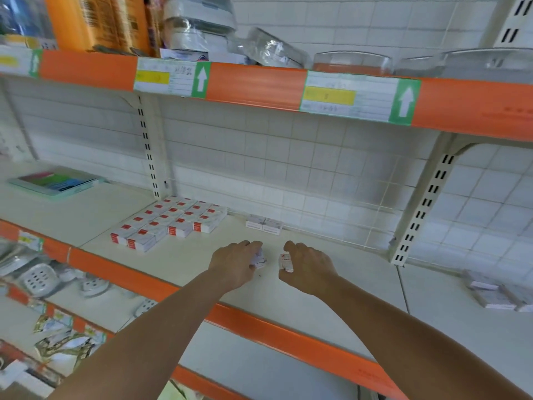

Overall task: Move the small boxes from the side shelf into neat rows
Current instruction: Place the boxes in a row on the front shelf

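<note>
Holding one small box (259, 258) in my left hand (235, 264) and another box (286, 262) in my right hand (310, 267), each grip pinching. The started row (264, 225) lies straight ahead by the back wall; finished rows (170, 222) lie left.

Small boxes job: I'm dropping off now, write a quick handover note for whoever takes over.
Left hand: grips one small box just above the shelf.
Right hand: grips another small box, level with the left.
Done: a block of red-and-white boxes in neat rows sits at the back left of the shelf; two boxes against the back wall begin a new group to its right.
Left: set down the two held boxes, probably in front of that pair, then bring over the loose boxes lying on the shelf section to the right.
</note>
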Available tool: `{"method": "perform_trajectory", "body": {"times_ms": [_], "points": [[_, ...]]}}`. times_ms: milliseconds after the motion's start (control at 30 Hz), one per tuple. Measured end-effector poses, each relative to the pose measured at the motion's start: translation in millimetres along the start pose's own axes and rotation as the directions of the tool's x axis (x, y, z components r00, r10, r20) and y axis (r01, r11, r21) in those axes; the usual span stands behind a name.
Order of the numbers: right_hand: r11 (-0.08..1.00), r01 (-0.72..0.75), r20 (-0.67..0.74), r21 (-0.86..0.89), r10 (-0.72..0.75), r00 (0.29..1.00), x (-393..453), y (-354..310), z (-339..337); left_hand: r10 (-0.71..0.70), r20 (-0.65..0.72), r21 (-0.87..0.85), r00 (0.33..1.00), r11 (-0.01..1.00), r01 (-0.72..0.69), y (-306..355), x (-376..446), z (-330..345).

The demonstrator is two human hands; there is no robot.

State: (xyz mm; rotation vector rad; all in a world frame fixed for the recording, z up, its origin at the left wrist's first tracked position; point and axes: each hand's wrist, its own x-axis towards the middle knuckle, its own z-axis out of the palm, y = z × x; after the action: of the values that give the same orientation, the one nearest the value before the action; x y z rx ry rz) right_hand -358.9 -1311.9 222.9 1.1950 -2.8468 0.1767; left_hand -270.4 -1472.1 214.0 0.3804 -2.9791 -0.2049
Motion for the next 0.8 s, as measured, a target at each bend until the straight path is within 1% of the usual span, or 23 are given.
{"method": "perform_trajectory", "body": {"times_ms": [233,467,667,800], "points": [[1.000,0.016,0.030,0.015,-0.016,0.999,26.7,-4.8,7.9,-0.023,0.071,-0.030,0.997,0.999,0.025,-18.1,18.1,5.7],[0.999,-0.046,0.060,0.023,0.044,0.997,50.3,-18.2,17.1,0.009,0.123,-0.128,0.992,0.992,0.007,-43.3,42.6,10.8],[0.984,-0.157,0.043,0.088,0.153,0.987,74.3,-33.0,26.4,0.050,0.174,-0.191,0.983,0.982,-0.016,-71.2,68.2,12.6],[0.960,-0.250,0.024,0.128,0.249,0.968,91.8,-45.2,32.0,0.122,0.191,-0.224,0.974,0.972,-0.078,-87.8,86.5,13.3]]}}
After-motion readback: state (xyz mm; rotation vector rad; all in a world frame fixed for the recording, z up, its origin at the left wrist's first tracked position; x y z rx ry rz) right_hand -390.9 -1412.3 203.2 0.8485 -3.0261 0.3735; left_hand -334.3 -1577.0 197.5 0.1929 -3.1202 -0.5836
